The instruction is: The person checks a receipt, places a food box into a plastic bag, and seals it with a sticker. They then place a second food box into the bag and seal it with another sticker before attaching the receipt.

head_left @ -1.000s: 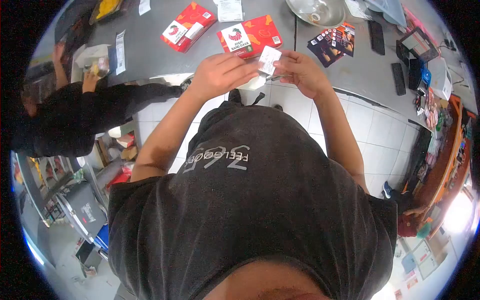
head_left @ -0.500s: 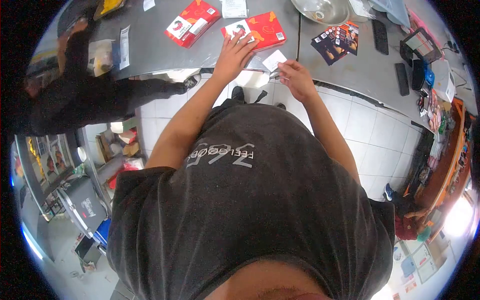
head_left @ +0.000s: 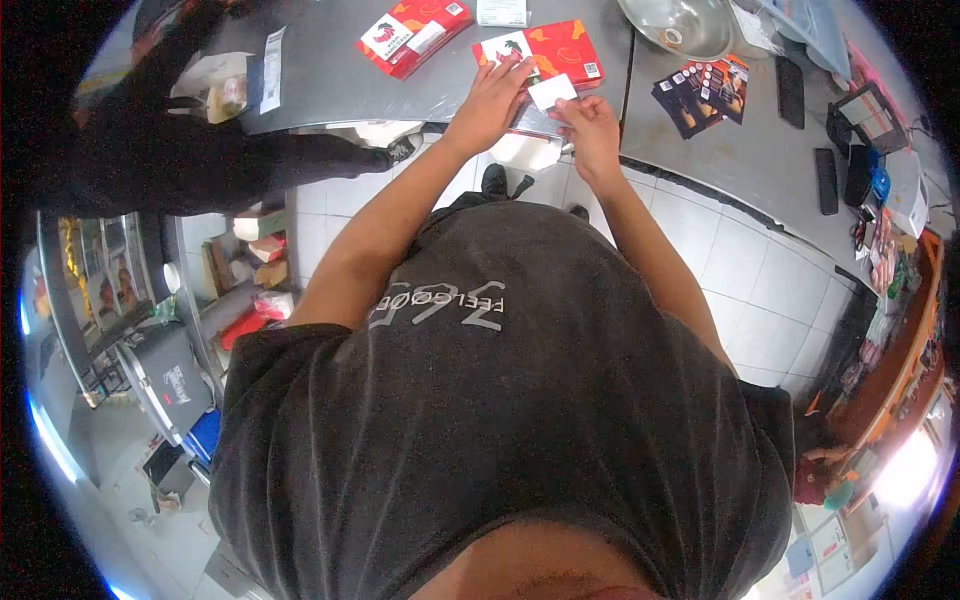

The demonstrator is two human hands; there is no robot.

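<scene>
A red and orange carton [head_left: 560, 52] with a white printed panel lies on the grey table in front of me. My left hand [head_left: 490, 105] rests on its near left part, fingers stretched over the panel and holding nothing. Between the thumb and fingers of my right hand [head_left: 592, 130] is a small white paper label [head_left: 553, 92], its face tilted up. The label overlaps the carton's near edge, close to my left fingertips. To the left sits a second red carton [head_left: 415, 38] of the same look.
Right of the cartons are a metal bowl [head_left: 690, 35], a fan of dark printed cards [head_left: 700, 95] and black devices [head_left: 790, 92]. A stack of white labels [head_left: 502, 12] lies behind. On the left stands a person in dark clothes [head_left: 190, 165], near a paper strip [head_left: 272, 70].
My right hand has brought the white label up to the carton's near edge. My left hand stays on the carton. The whole view has shifted slightly, and the person at left has changed posture.
</scene>
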